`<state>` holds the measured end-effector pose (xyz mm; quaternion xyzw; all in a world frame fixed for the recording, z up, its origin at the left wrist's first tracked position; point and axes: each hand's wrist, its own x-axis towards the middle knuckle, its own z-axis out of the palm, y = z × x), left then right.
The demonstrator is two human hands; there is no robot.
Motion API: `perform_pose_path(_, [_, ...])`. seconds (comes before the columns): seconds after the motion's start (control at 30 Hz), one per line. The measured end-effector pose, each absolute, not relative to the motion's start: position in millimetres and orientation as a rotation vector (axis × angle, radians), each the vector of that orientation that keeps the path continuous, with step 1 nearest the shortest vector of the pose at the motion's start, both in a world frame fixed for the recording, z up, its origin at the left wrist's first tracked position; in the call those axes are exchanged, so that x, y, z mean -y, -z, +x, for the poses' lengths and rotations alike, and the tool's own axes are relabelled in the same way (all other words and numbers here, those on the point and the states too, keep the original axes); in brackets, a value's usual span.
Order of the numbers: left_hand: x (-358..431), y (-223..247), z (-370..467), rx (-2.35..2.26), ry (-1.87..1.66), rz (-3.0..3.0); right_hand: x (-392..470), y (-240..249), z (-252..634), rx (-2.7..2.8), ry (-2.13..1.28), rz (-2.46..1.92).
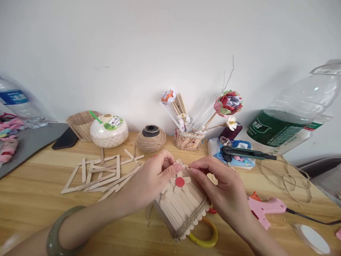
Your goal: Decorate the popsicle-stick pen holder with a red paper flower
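Note:
A craft-stick box (176, 209) lies tilted in front of me, with twine wound round its near end. A wooden flower with a red round centre (179, 182) sits on its upper face, and a smaller flower (163, 197) is at its left side. My left hand (157, 174) is closed on the far left edge of the box, the thumb beside the flower. My right hand (221, 181) pinches a thin pale strand (187, 166) between thumb and index finger at the far end. Its other fingers are curled and partly hidden.
Loose craft sticks (103, 177) lie to the left. Behind stand a twine spool (151, 138), a white coconut (108, 133) and a flower holder (189, 140). At right are a pink glue gun (268, 209) and a big bottle (290, 110). Yellow-handled scissors (205, 243) lie under the box.

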<state>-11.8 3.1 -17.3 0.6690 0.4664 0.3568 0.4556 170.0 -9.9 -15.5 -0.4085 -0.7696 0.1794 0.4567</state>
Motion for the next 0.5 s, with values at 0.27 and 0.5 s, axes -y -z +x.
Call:
perform_pose_path(0.27, [5.1,19.5,-11.8,-1.133,-1.051,2.117,10.3,17.0,166.4,1.947,-0.290,-0.909])
perform_pose_path(0.5, [8.5,21.2,-7.8,-1.017,-1.331,2.253,14.2,16.0,163.5,1.984,-0.158,-0.794])
